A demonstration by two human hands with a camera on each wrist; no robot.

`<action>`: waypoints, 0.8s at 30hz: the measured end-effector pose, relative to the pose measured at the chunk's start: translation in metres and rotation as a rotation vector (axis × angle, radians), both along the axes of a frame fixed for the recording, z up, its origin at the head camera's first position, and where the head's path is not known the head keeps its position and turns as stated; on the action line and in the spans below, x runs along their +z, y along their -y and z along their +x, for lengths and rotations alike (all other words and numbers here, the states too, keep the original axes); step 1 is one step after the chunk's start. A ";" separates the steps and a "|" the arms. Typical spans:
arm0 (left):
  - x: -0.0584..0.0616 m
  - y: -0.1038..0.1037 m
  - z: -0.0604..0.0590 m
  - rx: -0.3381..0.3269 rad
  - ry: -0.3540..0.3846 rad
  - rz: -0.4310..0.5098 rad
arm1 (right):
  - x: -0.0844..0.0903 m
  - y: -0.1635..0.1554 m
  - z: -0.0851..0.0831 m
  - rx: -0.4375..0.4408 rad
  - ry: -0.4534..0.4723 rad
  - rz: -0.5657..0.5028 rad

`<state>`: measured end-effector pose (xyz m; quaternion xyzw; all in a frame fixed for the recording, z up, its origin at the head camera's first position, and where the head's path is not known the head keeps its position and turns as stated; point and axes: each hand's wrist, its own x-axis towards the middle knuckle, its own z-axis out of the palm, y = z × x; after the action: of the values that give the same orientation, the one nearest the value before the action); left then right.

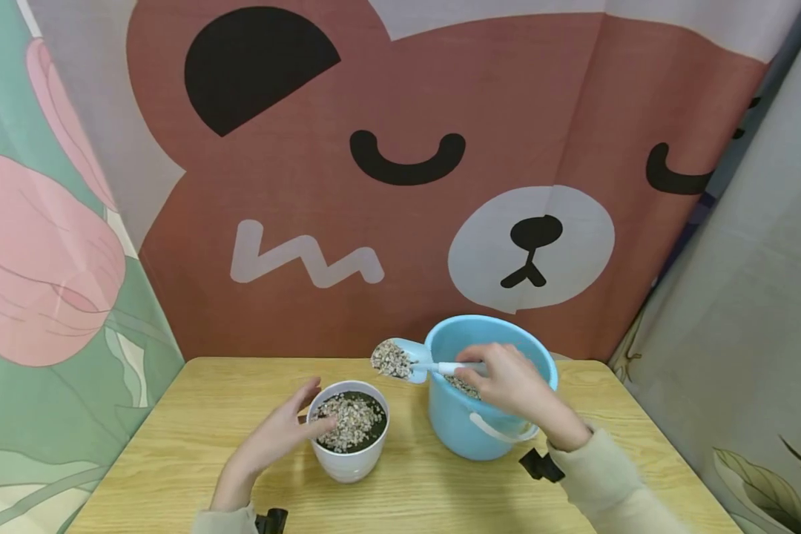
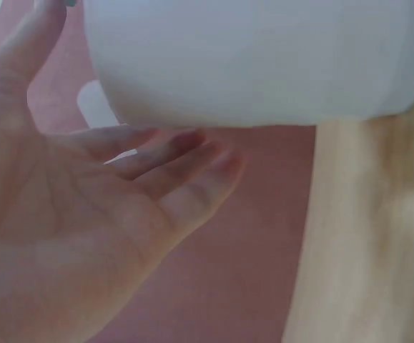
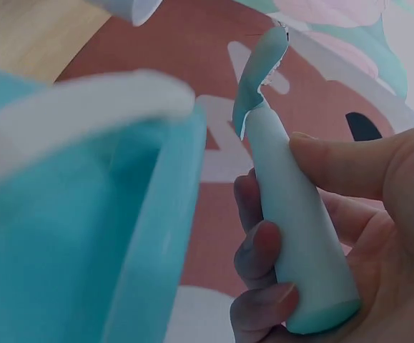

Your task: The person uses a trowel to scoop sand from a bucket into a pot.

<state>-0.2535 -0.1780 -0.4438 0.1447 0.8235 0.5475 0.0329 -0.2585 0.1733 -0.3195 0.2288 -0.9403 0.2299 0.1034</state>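
A white flower pot [image 1: 349, 466] stands on the table, dark soil inside it partly covered by pale gravel [image 1: 354, 417]. My left hand [image 1: 277, 437] is at the pot's left side, its thumb over the near rim and its fingers by the outer wall. In the left wrist view the fingers [image 2: 192, 204] look loosely extended, with space between palm and pot; firm contact cannot be made out. My right hand [image 1: 507, 378] grips the white handle [image 3: 299, 221] of a light blue toy shovel [image 1: 411, 356]. Gravel fills its blade, level beside the bucket's left rim.
A light blue bucket [image 1: 463, 430] with a white handle [image 1: 494, 432] stands right of the pot, with more gravel inside. Behind the wooden table [image 1: 240, 386] hangs a curtain with a brown bear face [image 1: 420, 222]. A pale curtain [image 1: 741, 297] hangs at the right.
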 end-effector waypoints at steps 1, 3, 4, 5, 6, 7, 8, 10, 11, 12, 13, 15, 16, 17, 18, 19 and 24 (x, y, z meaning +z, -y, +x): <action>-0.003 0.001 0.001 -0.012 0.022 0.017 | -0.001 0.004 0.000 -0.001 -0.004 0.004; -0.009 0.002 0.003 -0.043 0.049 0.039 | -0.001 0.011 0.002 -0.009 -0.010 0.018; -0.012 0.003 0.004 -0.062 0.054 0.047 | -0.001 0.014 0.003 -0.016 -0.010 0.026; -0.014 0.004 0.004 -0.080 0.052 0.048 | -0.001 0.018 0.005 -0.024 -0.009 0.033; -0.016 0.005 0.005 -0.102 0.052 0.059 | -0.001 0.021 0.006 -0.034 -0.013 0.042; -0.017 0.006 0.005 -0.123 0.049 0.071 | -0.002 0.024 0.007 -0.042 -0.013 0.046; -0.018 0.007 0.005 -0.148 0.052 0.086 | -0.002 0.027 0.009 -0.051 -0.011 0.047; -0.020 0.008 0.006 -0.201 0.064 0.131 | -0.004 0.032 0.012 -0.060 -0.017 0.049; -0.021 0.009 0.006 -0.222 0.064 0.149 | -0.005 0.034 0.012 -0.059 -0.025 0.048; -0.022 0.009 0.005 -0.241 0.069 0.168 | -0.007 0.037 0.013 -0.057 -0.035 0.049; -0.023 0.009 0.005 -0.255 0.065 0.180 | -0.009 0.040 0.014 -0.054 -0.050 0.053; -0.024 0.009 0.004 -0.277 0.056 0.195 | -0.012 0.046 0.017 -0.052 -0.093 0.069; -0.025 0.009 0.003 -0.282 0.047 0.197 | -0.013 0.049 0.019 -0.049 -0.115 0.078; -0.025 0.009 0.003 -0.287 0.041 0.201 | -0.014 0.052 0.021 -0.045 -0.134 0.086; -0.025 0.009 0.003 -0.291 0.035 0.201 | -0.015 0.055 0.024 -0.045 -0.154 0.098; -0.026 0.010 0.002 -0.291 0.028 0.199 | -0.016 0.057 0.027 -0.043 -0.175 0.110; -0.026 0.010 0.001 -0.280 0.032 0.194 | -0.023 0.069 0.039 -0.042 -0.204 0.125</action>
<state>-0.2522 -0.1880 -0.4700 0.2517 0.7379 0.6168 0.1081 -0.2199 0.1041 -0.3427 0.2371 -0.9420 0.1440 0.1889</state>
